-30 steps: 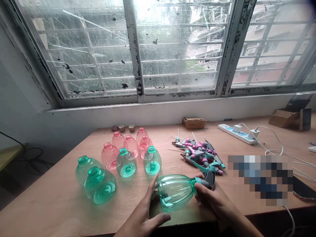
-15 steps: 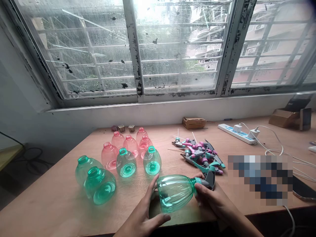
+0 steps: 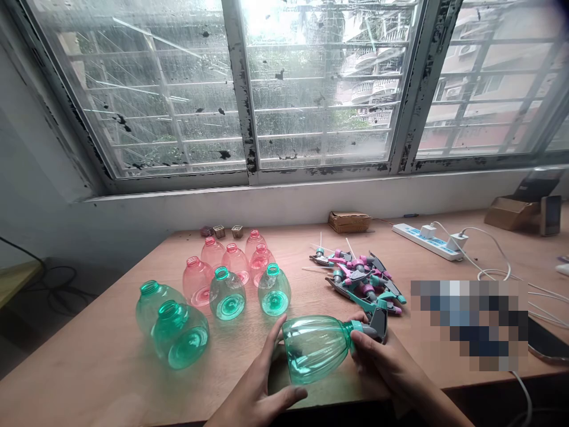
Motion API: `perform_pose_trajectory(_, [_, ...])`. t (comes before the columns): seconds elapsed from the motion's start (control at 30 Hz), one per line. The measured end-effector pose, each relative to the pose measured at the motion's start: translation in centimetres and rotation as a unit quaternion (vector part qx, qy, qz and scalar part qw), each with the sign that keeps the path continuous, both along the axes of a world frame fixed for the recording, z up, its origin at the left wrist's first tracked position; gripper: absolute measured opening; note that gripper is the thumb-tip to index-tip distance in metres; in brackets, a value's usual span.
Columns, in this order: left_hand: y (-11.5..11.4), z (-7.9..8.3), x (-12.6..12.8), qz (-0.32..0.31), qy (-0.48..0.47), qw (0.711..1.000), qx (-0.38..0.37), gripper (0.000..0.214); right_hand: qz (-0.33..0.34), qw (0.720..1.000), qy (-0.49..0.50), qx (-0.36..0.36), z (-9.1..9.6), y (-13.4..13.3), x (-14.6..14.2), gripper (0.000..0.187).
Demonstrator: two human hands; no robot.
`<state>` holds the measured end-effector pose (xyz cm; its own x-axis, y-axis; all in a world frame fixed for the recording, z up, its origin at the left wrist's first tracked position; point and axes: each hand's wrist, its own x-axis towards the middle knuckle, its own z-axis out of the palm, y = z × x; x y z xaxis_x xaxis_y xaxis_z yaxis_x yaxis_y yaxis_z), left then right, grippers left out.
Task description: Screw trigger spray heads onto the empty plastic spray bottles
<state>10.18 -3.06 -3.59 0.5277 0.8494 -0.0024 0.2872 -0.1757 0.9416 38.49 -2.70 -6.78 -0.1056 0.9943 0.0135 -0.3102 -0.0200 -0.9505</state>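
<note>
A clear green spray bottle lies on its side at the table's front edge, its base towards the left. Its grey and teal spray head sits at the neck. My right hand is closed around the neck and the collar of the head, thumb on the near side. Close by the base, my left hand has thumb and forefinger spread wide; the forefinger is at the base's edge, and whether it touches cannot be made out. Its other fingers are mostly hidden.
Several green bottles without heads stand to the left, with several pink bottles behind them. A pile of spray heads lies beyond my right hand. Farther right are a power strip, white cables and a blurred-out patch.
</note>
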Motion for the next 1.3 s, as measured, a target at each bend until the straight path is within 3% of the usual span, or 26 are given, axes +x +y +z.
perform_pose_trajectory(0.6, [-0.5,0.7,0.5,0.016,0.003,1.000,-0.004,0.096,0.007,1.000,-0.003,0.005,-0.3,0.0,0.1,0.042])
perform_pose_trajectory(1.3, [0.0,-0.4,0.1,-0.006,-0.016,1.000,0.016,0.099,0.012,1.000,-0.004,0.011,-0.3,0.1,0.2,0.042])
